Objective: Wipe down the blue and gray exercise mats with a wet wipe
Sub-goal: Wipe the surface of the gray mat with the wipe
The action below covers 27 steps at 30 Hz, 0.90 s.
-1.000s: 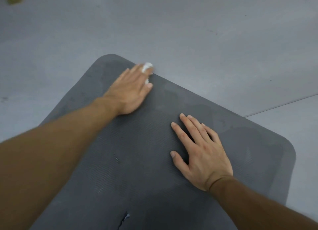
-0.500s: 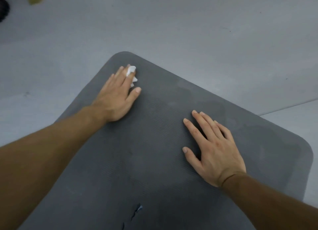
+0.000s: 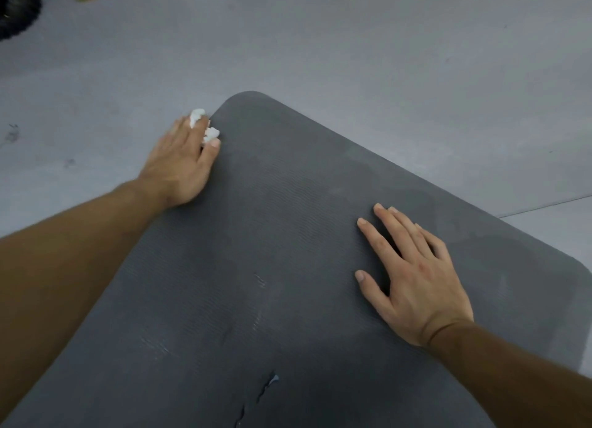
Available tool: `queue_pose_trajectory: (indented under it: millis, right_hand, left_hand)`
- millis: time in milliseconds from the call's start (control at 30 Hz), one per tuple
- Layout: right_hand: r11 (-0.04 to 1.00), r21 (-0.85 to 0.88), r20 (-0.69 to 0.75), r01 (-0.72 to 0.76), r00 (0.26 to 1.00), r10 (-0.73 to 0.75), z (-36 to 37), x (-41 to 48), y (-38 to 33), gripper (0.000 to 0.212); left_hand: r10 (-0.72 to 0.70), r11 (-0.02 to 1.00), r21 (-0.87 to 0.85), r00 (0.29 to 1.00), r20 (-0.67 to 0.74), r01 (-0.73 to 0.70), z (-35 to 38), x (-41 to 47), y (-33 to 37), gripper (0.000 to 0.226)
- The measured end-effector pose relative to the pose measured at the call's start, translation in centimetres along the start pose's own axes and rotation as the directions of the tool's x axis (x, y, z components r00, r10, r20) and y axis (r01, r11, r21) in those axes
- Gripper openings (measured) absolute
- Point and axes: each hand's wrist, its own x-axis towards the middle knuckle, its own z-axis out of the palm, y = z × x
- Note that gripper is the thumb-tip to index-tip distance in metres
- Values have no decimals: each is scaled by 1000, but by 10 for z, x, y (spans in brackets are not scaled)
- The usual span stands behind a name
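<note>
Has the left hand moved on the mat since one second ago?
Yes. The left hand with the wipe slid leftward across the mat, from its far edge past the rounded corner to the left edge.

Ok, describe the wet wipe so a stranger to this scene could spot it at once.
Start from the dark gray mat that fills most of the view. At its left edge, near the far rounded corner, the left hand lies flat. The wet wipe is the crumpled white wad poking out between its fingers, the only white thing here.
</note>
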Motion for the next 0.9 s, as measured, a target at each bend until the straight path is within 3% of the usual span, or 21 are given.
queue_pose_trajectory:
  millis: [100, 267, 400, 667, 767, 900]
  right_hand:
    - [1000, -2, 3, -2, 1000, 2, 0, 0, 0, 71]
    - [1000, 5, 6, -6, 1000, 6, -1, 0, 1, 71]
    - [1000, 12, 14, -3, 1000, 3, -2, 0, 0, 71]
    - [1000, 19, 10, -7, 1000, 7, -1, 0, 0, 72]
    - [1000, 14, 8, -1, 1000, 1, -1, 0, 1, 72]
    - [1000, 12, 5, 0, 1000, 0, 1, 0, 1, 72]
  left_hand:
    - [-1, 999, -39, 1000, -4, 1, 4, -17, 0, 91]
    - [168, 984, 51, 985, 24, -169, 14, -82, -5, 82]
    - [162, 985, 59, 986, 48, -165, 22, -114, -10, 78]
    - [97, 994, 50, 995, 29, -99, 23, -19, 32, 94]
    - [39, 997, 67, 998, 41, -42, 18, 16, 43, 89]
    - [47, 996, 79, 997, 53, -51, 13, 18, 39, 92]
